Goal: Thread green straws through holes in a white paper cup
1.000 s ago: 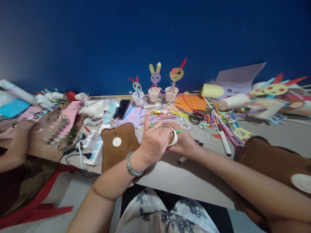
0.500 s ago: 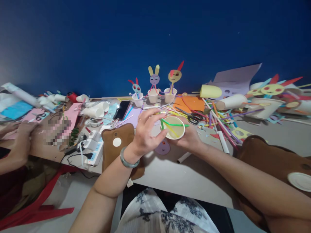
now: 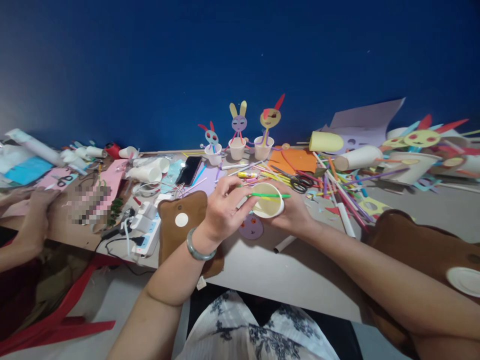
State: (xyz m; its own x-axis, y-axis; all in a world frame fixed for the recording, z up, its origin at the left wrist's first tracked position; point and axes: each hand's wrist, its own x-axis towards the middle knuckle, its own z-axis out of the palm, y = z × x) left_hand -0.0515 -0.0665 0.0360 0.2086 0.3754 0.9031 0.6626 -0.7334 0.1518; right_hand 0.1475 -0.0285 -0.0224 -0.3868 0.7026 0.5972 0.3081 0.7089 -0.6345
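Observation:
My right hand (image 3: 294, 207) is wrapped round a white paper cup (image 3: 278, 210), its mouth tilted towards me. A thin green straw (image 3: 268, 195) lies across the cup's opening, and its right end sticks out past the rim. The fingers of my left hand (image 3: 228, 205) pinch the straw's left end beside the rim. A yellow strip shows faintly inside the cup. Under the hands on the table lies a purple paper face (image 3: 251, 227) with drawn features. Just behind the cup is a yellow glue stick (image 3: 247, 175).
Three paper-faced figures in cups (image 3: 237, 149) stand by the blue wall. Black scissors (image 3: 300, 183), straws and orange paper (image 3: 294, 160) lie right of centre. At left are a brown pad (image 3: 170, 220), a power strip (image 3: 150, 235), a phone (image 3: 188, 170) and another person's hands (image 3: 37, 200).
The green straw's bend no longer shows; it now lies nearly straight across the cup mouth. My left hand has shifted slightly down, uncovering the glue stick. The cup has tilted a little.

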